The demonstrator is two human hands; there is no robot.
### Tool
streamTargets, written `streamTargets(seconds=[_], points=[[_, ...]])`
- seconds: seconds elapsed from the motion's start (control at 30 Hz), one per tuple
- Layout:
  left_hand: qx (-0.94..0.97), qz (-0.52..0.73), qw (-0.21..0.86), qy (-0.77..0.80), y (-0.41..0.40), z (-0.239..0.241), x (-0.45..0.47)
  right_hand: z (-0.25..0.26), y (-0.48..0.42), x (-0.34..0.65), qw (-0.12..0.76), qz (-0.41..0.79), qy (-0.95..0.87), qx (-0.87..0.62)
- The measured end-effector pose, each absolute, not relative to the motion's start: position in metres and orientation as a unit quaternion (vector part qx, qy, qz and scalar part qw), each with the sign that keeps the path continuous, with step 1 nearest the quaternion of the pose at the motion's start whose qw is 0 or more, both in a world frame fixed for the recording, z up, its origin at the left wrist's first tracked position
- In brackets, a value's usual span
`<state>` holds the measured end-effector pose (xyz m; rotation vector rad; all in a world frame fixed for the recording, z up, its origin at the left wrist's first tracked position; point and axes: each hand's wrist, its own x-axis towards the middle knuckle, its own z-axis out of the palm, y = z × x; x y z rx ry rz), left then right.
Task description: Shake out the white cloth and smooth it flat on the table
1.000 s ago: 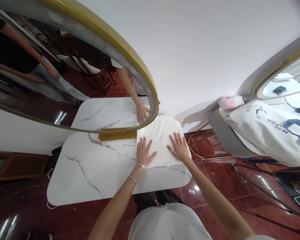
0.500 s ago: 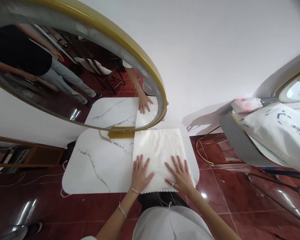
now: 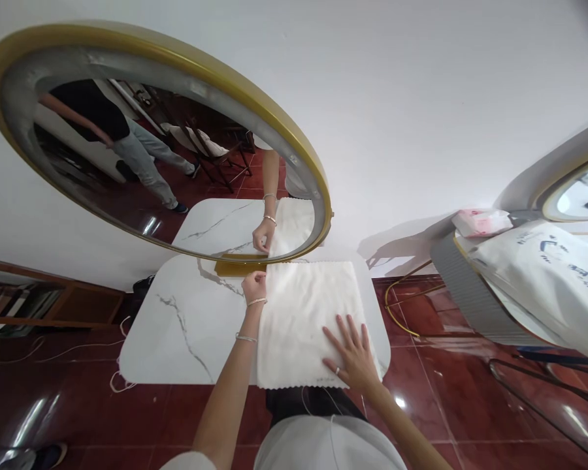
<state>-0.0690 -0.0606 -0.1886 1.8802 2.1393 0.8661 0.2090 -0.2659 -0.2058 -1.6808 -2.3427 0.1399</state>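
A white cloth (image 3: pixel 308 313) with scalloped edges lies spread on a white marble-patterned table (image 3: pixel 186 326). My left hand (image 3: pixel 253 286) is closed, pinching the cloth's far left corner close to the mirror's gold base (image 3: pixel 240 266). My right hand (image 3: pixel 353 352) lies flat with fingers spread on the cloth's near right part, a ring on one finger. Bracelets show on my left wrist.
A large oval gold-framed mirror (image 3: pixel 176 156) stands at the table's back, reflecting my hand and another person in the room. A second table at the right holds a white printed bag (image 3: pixel 539 274) and a pink tissue pack (image 3: pixel 480 222). The floor is glossy red tile (image 3: pixel 445 405).
My left hand left the cloth's near edge, reached to its far left corner and closed on it. The right hand stayed flat. The cloth lies a little nearer to me.
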Motion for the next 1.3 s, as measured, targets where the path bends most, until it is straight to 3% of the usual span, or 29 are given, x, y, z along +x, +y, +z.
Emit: streamTargets(seconds=[0.4,1.07,1.3], points=[[0.779,0.182,0.035,0.599,-0.097,-0.211,-0.004,-0.198,-0.261,0.187,0.114,0.101,-0.867,-0.475],[0.768,0.183,-0.004,0.613,-0.082,-0.207,-0.17,-0.202,-0.239,0.043,0.101,0.167,-0.892,-0.408],[0.908,0.134,0.071,0.39,-0.067,-0.207,-0.114,-0.195,-0.248,0.041,0.08,0.134,-0.881,-0.446]])
